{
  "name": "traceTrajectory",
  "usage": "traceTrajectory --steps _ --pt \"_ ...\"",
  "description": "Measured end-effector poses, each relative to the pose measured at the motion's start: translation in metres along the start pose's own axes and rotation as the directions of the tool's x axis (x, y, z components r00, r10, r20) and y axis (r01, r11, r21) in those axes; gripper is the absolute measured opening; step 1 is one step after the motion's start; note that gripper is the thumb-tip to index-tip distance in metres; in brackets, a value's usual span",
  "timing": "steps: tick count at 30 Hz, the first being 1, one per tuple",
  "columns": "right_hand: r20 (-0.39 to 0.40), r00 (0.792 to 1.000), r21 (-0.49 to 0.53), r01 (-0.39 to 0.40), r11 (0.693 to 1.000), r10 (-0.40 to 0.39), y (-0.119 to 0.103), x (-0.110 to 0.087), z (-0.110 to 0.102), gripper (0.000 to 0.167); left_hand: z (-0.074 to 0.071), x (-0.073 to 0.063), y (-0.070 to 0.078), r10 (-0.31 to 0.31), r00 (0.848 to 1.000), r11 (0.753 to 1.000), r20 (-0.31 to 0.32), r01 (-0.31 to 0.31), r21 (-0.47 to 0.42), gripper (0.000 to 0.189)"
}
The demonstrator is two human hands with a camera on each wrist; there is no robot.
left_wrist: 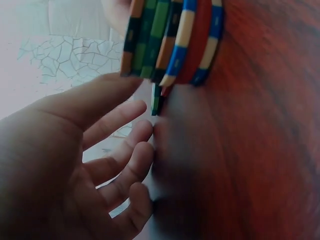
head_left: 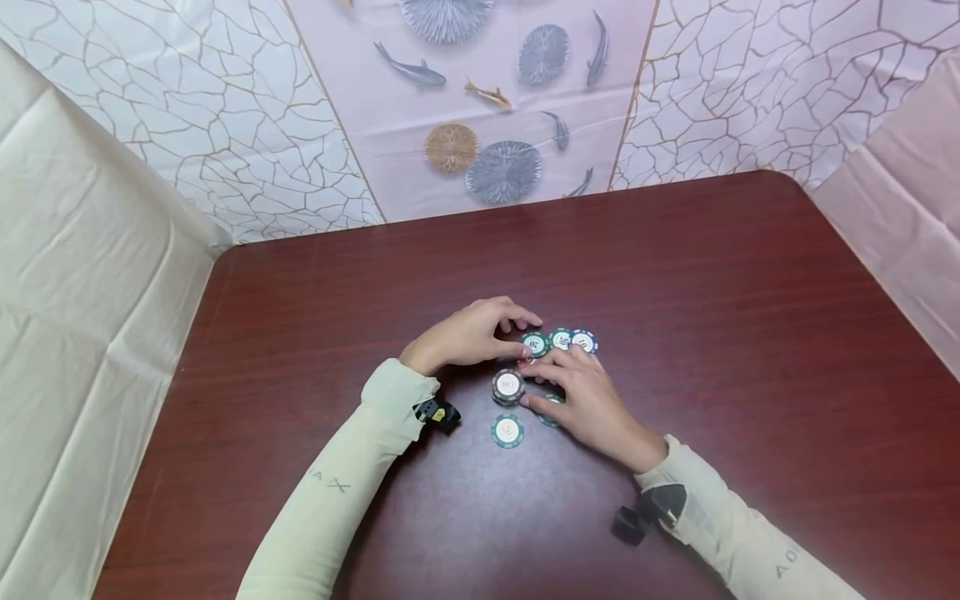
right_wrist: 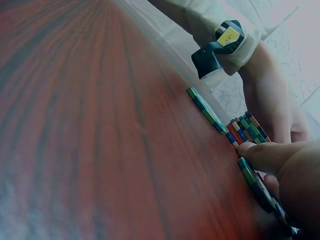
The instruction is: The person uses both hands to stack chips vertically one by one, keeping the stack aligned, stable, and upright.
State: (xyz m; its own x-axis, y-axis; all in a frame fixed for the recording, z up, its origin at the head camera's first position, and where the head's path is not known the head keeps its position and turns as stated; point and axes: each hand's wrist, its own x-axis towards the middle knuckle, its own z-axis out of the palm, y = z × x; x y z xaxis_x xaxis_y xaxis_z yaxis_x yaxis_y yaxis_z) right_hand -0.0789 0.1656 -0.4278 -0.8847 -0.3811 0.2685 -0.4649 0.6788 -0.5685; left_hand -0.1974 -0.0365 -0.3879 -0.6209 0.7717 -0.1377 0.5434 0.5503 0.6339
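A short stack of poker chips [head_left: 507,385], topped by a dark chip marked 100, stands on the table between both hands. My right hand [head_left: 588,404] has its thumb and a finger at the stack's right side; in the right wrist view the thumb [right_wrist: 255,154] lies against its lower edge. Fingers of my left hand [head_left: 476,333] are loosely spread beyond the stack, with the thumb tip by a green chip [head_left: 535,343] and a partly hidden red chip [head_left: 524,362]. The left wrist view shows green, black, red and blue-and-white edges in the stack [left_wrist: 172,42].
Another green chip [head_left: 559,339] and a blue-and-white chip [head_left: 585,341] lie behind the right fingers. One green chip [head_left: 507,431] lies in front of the stack; another [head_left: 551,412] is partly under the right hand. Patterned cloth hangs behind the brown table [head_left: 712,275].
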Motion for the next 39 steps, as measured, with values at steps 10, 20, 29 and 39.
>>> traceTrajectory --steps 10,20,29,39 --pt "-0.004 1.000 0.007 0.004 1.000 -0.004 0.001 0.000 0.002 0.040 0.009 -0.001 -0.004 0.005 1.000 1.000 -0.031 -0.005 0.018 0.033" --pt "-0.026 0.999 0.005 0.027 1.000 -0.027 0.001 0.001 0.003 0.036 0.013 -0.005 -0.009 0.068 0.987 0.998 -0.145 -0.068 0.011 0.037" --pt "-0.029 0.999 0.003 0.033 0.999 -0.033 0.002 0.000 0.003 0.032 0.010 -0.009 -0.006 0.058 0.995 0.998 -0.084 -0.056 0.031 0.043" --pt "-0.029 0.999 0.014 0.028 1.000 -0.027 0.002 0.000 0.002 0.034 0.008 -0.012 -0.008 0.062 0.990 0.998 -0.130 -0.062 0.010 0.033"
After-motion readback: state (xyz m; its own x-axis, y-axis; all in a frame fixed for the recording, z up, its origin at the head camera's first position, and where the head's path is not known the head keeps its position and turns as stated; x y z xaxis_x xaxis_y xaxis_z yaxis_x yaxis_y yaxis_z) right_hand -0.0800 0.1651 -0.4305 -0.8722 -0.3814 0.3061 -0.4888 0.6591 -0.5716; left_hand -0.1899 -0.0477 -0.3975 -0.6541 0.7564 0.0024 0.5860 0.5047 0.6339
